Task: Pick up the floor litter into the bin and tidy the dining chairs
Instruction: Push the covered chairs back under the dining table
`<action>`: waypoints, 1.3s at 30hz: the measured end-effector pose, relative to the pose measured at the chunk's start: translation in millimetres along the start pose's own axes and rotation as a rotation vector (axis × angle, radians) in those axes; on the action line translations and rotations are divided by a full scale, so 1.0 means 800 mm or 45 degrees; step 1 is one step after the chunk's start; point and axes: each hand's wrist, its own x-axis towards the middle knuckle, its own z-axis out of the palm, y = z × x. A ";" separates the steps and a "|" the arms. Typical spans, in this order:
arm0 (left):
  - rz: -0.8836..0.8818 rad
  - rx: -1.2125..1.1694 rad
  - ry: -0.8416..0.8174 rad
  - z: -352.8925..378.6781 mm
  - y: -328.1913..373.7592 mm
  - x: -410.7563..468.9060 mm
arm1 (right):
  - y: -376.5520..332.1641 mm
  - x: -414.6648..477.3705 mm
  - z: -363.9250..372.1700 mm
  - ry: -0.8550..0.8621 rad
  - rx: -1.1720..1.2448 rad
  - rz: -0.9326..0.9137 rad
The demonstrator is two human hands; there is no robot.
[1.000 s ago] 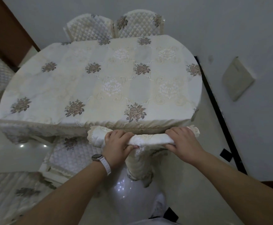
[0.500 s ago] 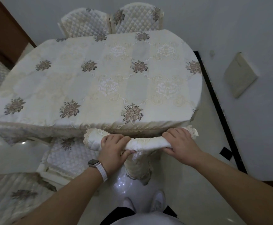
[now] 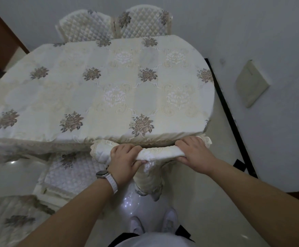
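Note:
Both my hands grip the top rail of a dining chair [image 3: 159, 152] covered in cream quilted fabric with a lace edge. My left hand [image 3: 124, 160] curls over the rail left of centre, a white watch on its wrist. My right hand [image 3: 194, 154] wraps the rail near its right end. The chair back touches the near edge of the oval dining table [image 3: 98, 90], which wears a cream floral cloth. The chair's seat is hidden under the table.
Two quilted chairs [image 3: 116, 24] stand at the table's far side against the wall. Another chair seat [image 3: 68, 173] shows at the near left, with more quilted fabric at bottom left. A white wall with a black skirting strip [image 3: 228, 111] runs on the right. Glossy tiled floor lies below.
The chair has slid forward towards the table with both hands on its rail; its back now sits at the table edge. My feet have come into view.

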 end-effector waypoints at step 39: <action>-0.357 0.567 0.261 -0.320 -0.108 -0.492 | -0.544 -0.079 0.011 0.339 -0.059 -0.798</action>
